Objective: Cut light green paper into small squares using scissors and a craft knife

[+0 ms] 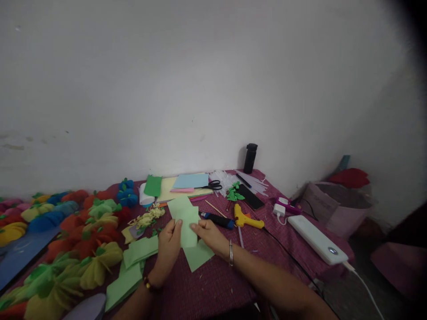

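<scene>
Between my two hands is a light green sheet of paper (190, 224), upright in the middle of the head view. My left hand (170, 240) pinches its left edge, thumb on top. My right hand (209, 233) pinches the right edge the same way. Other green paper (199, 257) shows beneath and behind the held sheet; whether it is also gripped I cannot tell. Left of my left wrist lie several folded green paper pieces (125, 284). Just beyond my right hand are a blue-and-black handled tool (216, 220) and a yellow hot glue gun (247, 218).
Colourful paper pumpkins (96, 226) crowd the left side. Scissors (213, 185) rest by stacked paper (190, 181) at the back. A phone (251, 197), a black bottle (250, 158), a power strip (288, 206) and a white power bank (316, 239) with cables occupy the right.
</scene>
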{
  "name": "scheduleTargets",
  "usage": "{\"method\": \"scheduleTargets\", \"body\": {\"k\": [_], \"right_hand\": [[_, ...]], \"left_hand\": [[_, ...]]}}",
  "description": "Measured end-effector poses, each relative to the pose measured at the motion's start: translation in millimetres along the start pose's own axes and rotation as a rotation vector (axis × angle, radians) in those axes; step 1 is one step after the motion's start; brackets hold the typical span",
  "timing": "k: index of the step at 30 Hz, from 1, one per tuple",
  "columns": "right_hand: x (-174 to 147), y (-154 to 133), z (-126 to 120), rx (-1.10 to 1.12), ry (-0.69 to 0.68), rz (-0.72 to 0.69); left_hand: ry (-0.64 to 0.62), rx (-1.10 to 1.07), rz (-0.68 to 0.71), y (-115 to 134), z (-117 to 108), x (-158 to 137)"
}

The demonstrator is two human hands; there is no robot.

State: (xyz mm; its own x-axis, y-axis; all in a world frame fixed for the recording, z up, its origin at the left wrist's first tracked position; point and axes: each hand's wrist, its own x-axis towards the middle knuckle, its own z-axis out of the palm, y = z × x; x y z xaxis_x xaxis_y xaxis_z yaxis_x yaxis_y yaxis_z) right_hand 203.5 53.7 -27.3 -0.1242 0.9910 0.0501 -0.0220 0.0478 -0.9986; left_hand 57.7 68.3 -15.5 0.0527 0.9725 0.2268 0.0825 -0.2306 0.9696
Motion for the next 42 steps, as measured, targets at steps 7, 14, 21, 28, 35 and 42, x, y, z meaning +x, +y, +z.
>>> {"method": "scheduleTargets", "body": {"k": [7,14,21,28,35,42], "right_hand": [[-12,-5,14,-0.069,-0.141,0.013],[-8,-10,6,0.024,-0.005,-0.104],[-5,-1,10,0.180,-0.083,-0.031],[3,-3,-6,0.088,0.081,-0.044],[13,-19,-39,0.179,0.309,-0.184],[-9,-13,-10,0.012,-0.290,0.018]], "left_hand": [[0.105,-0.067,-0.028,0,-15,13],[0.134,-0.114,-0.039,6,-16,14],[-0.075,-0.008,0.076,-10,4,2],[-0.174,-0.170,-0.085,-11,6,1],[-0.198,-0.114,-0.081,-10,8,-2],[-0.122,-0.156,-0.082,-5,1,0]]}}
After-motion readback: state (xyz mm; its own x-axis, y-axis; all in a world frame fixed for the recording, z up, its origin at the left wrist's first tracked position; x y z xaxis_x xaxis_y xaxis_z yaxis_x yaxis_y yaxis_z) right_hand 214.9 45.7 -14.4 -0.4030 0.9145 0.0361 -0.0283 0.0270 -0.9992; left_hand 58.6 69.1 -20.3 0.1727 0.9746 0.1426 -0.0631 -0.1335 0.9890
